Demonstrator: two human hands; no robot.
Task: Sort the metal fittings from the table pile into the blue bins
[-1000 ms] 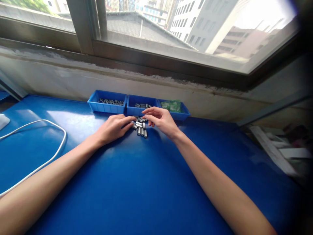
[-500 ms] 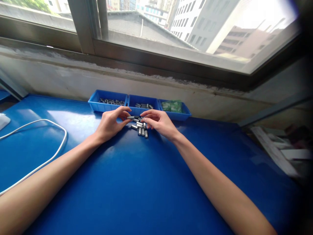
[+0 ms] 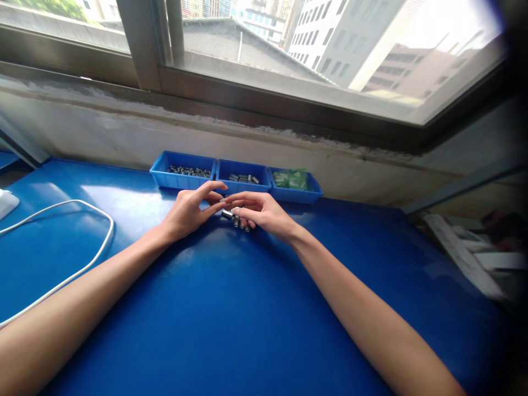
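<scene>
My left hand (image 3: 187,212) reaches in from the left, its index finger lifted. Its thumb and other fingers close around a small silver metal piece (image 3: 223,201), mostly hidden by fingers. From the right, my right hand (image 3: 270,214) stretches its fingers over to the left fingertips, with the thumb held apart below them. Under and beside the right hand lie several short metal cylinders (image 3: 226,214) on the blue tabletop (image 3: 231,297). The right fingers cover part of this pile.
Three blue bins stand against the wall: a left bin (image 3: 160,177) of small metal parts, a middle bin (image 3: 221,182) of metal cylinders, and a right bin (image 3: 315,192) holding green packets. A white cable (image 3: 111,225) curves across the table's left side. Above is a window frame (image 3: 264,102).
My right hand has moved left and slightly nearer, over the pile, so its fingertips meet those of my left hand. My left hand has shifted slightly right.
</scene>
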